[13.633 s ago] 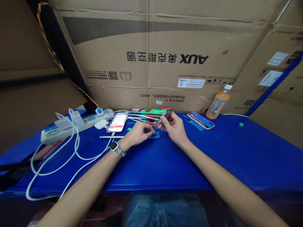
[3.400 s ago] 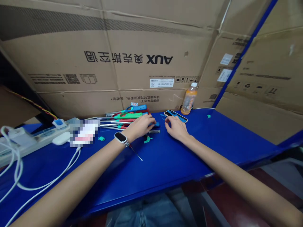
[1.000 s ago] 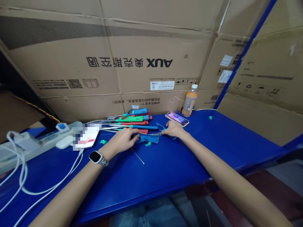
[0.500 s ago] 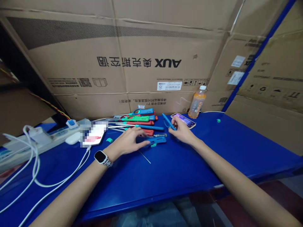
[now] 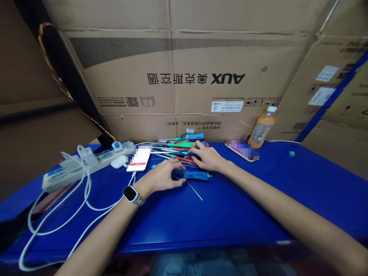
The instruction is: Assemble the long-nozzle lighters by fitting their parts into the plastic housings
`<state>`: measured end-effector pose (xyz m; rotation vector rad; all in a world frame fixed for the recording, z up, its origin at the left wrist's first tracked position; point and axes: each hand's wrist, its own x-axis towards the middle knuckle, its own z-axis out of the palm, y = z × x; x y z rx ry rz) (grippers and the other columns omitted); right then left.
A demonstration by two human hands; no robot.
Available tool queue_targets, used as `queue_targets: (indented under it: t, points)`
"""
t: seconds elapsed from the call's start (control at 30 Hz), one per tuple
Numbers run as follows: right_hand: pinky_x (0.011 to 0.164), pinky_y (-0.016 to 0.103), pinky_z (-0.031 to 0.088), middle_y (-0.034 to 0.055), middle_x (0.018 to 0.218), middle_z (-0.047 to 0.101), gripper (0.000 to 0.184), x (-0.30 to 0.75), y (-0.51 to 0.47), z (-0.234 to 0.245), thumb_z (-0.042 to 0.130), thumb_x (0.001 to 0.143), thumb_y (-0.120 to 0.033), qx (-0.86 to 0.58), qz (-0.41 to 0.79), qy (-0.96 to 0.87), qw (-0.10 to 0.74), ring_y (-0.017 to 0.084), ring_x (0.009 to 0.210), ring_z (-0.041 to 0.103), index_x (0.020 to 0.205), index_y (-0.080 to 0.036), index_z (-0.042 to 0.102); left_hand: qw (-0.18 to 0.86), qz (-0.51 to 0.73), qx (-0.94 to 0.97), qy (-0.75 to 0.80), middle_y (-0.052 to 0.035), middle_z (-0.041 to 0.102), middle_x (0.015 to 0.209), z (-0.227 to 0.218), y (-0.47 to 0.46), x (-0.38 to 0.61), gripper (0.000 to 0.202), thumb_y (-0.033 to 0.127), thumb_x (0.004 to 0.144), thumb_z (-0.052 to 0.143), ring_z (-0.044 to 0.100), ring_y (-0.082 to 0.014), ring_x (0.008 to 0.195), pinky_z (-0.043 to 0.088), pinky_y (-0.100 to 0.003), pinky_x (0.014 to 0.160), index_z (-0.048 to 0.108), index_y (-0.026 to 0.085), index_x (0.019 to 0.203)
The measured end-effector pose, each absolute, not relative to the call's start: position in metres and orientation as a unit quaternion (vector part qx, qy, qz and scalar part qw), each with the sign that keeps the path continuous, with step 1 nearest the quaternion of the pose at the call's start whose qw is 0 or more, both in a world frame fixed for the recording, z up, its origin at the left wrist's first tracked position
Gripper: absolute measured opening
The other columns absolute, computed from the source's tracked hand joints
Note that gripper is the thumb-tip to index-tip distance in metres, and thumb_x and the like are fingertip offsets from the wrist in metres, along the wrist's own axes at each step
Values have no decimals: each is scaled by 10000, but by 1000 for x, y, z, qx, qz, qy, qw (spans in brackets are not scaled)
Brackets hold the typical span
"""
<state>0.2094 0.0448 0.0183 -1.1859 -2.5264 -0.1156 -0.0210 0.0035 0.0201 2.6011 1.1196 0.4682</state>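
My left hand (image 5: 166, 176), with a watch on its wrist, holds a blue lighter body (image 5: 195, 175) low over the table. A thin metal rod (image 5: 197, 193) lies just below it. My right hand (image 5: 208, 157) reaches into a pile of long-necked lighters, its fingers curled down around a spot in the pile where a dark blue piece shows. What those fingers grip is mostly hidden. Among the pile, a green lighter (image 5: 184, 144), a blue lighter (image 5: 197, 136) and a red one (image 5: 185, 158) can be made out, their metal necks pointing left.
A phone (image 5: 140, 161) on a charging cable lies left, beside a white power strip (image 5: 100, 161) with loose white cables. Another phone (image 5: 241, 149) and an orange drink bottle (image 5: 263, 128) are at the back right. A small green piece (image 5: 291, 153) lies farther right. Cardboard walls (image 5: 198, 53) the back.
My right hand has moved left from near the right phone to the pile; the blue shell it held no longer shows there. My left hand now holds the blue lighter body more fully. The view has turned left.
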Motion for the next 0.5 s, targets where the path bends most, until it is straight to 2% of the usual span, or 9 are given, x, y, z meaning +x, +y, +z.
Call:
queue_targets:
  t: [0.17, 0.4, 0.5]
  points:
    - [872, 383, 354, 115, 1113, 559, 277, 203, 56, 11, 489, 955, -302, -390, -96, -900, 167, 255, 1039, 508, 1160, -208, 651, 175, 182, 883, 396, -60, 697, 1005, 18, 1, -26, 287, 381, 767, 684, 644, -237, 926, 502, -359, 841, 679, 204, 993]
    - [892, 423, 328, 121, 1098, 544, 359, 203, 59, 5, 480, 971, -341, -453, -96, -864, 197, 284, 1059, 469, 1290, -294, 638, 218, 186, 874, 393, -28, 699, 900, 17, 2, -32, 245, 378, 754, 682, 630, -190, 802, 500, -314, 749, 667, 199, 921]
    - [908, 432, 340, 126, 1134, 526, 371, 200, 57, 4, 504, 957, -362, -457, -77, -858, 220, 293, 1093, 459, 1299, -294, 629, 214, 187, 873, 396, -23, 697, 894, 14, 3, -32, 261, 394, 747, 693, 626, -191, 804, 500, -320, 753, 660, 205, 922]
